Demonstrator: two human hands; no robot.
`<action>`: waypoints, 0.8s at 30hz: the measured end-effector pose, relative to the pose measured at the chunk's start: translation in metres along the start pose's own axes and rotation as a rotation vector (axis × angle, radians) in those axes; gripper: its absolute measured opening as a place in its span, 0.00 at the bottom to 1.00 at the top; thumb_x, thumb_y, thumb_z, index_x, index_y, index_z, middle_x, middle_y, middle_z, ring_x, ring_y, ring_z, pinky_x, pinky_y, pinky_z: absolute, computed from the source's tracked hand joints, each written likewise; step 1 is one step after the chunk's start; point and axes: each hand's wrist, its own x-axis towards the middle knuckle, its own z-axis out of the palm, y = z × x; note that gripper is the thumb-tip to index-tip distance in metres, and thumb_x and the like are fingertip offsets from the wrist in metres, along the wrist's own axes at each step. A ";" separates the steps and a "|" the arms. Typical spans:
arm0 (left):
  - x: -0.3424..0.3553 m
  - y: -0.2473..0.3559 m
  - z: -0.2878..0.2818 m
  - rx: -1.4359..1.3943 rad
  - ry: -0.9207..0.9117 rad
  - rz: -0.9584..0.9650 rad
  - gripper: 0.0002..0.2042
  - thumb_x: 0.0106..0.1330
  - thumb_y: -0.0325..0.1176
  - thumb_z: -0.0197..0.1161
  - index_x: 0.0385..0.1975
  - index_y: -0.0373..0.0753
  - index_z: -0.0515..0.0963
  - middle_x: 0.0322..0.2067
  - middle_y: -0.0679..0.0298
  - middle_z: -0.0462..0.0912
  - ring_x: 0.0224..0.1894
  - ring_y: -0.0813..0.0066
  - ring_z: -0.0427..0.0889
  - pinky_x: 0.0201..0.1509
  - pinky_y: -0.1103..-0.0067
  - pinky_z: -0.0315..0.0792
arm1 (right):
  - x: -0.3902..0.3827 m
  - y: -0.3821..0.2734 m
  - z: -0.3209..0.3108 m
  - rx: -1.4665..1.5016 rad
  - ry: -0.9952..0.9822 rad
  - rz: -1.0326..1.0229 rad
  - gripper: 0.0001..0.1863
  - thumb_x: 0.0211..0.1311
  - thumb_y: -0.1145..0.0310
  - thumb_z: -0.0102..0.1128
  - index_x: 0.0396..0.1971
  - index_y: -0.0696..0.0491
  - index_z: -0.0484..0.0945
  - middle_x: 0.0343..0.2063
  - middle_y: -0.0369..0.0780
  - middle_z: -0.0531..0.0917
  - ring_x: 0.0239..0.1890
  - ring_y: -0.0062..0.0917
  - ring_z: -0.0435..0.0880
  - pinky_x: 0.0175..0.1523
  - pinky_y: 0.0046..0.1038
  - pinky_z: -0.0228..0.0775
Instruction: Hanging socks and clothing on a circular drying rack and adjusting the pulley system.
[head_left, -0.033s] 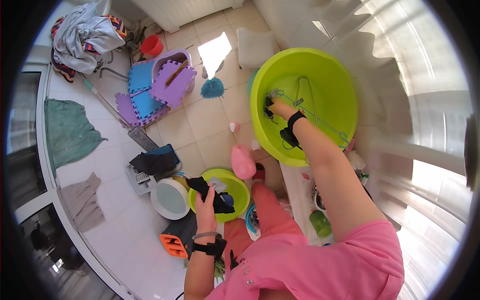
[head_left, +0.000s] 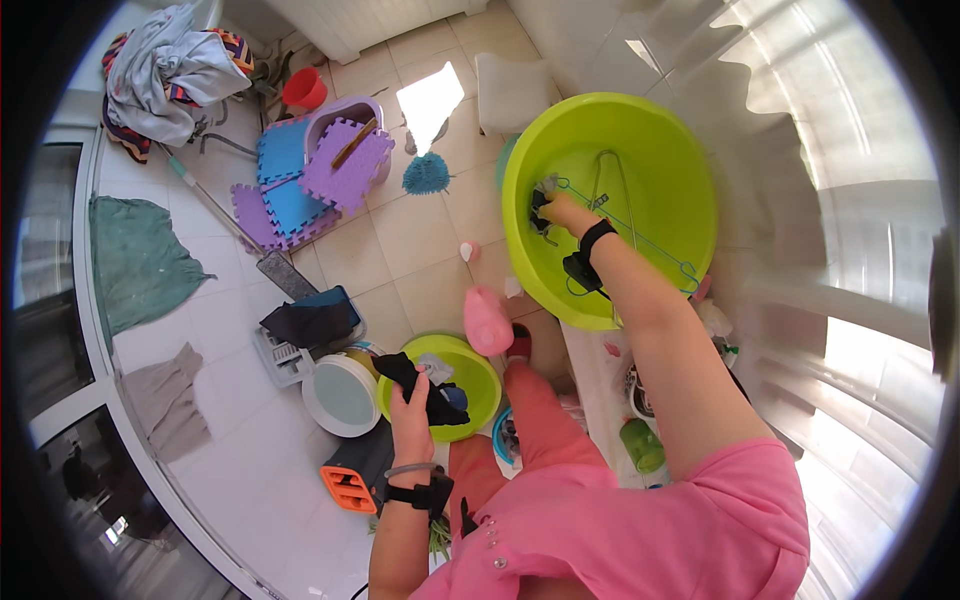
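So the left hand (head_left: 410, 405) had a black cloth (head_left: 398, 372) gripped between thumb and fingers, draped over the near left rim of the small green basin (head_left: 478, 362), with part of it hanging inside. A light grey cloth (head_left: 436, 367) and something dark blue (head_left: 455, 397) sat in that basin too. The right hand (head_left: 566, 213) was way over in the big green tub (head_left: 668, 215), right at a small black-and-grey bundle (head_left: 541, 197) by the tub's left wall. Fingers were too tiny and half hidden there, so I honestly couldn't tell if they were pinched on it or just touching. A blue hanger (head_left: 655, 247) ran from near that bundle toward the tub's near right edge, and a bent metal rod (head_left: 627, 185) was in there as well. On the floor, a pink jug (head_left: 487, 322) stood between basin and tub, and a white bucket (head_left: 340, 396) was just beside the basin's left edge.
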 end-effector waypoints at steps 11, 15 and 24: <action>-0.010 0.007 -0.029 -0.084 -0.188 -0.072 0.14 0.64 0.33 0.61 0.46 0.35 0.73 0.37 0.69 0.77 0.38 0.80 0.77 0.42 0.81 0.71 | -0.198 -0.061 -0.019 1.233 0.085 -0.332 0.21 0.62 0.77 0.55 0.55 0.57 0.65 0.39 0.36 0.78 0.40 0.18 0.78 0.45 0.18 0.70; -0.036 0.019 -0.040 0.108 -0.366 0.044 0.15 0.64 0.36 0.62 0.44 0.34 0.74 0.38 0.68 0.78 0.39 0.80 0.76 0.44 0.84 0.69 | -0.303 -0.063 0.051 1.310 -0.115 -0.383 0.21 0.62 0.78 0.53 0.56 0.57 0.65 0.43 0.36 0.77 0.43 0.19 0.79 0.49 0.22 0.72; -0.118 -0.008 -0.161 0.416 -0.764 0.126 0.18 0.62 0.34 0.66 0.47 0.32 0.74 0.41 0.65 0.80 0.40 0.79 0.78 0.46 0.82 0.71 | -0.491 -0.080 0.263 1.484 -0.142 -0.247 0.17 0.65 0.70 0.52 0.53 0.57 0.69 0.44 0.35 0.76 0.46 0.16 0.75 0.52 0.20 0.67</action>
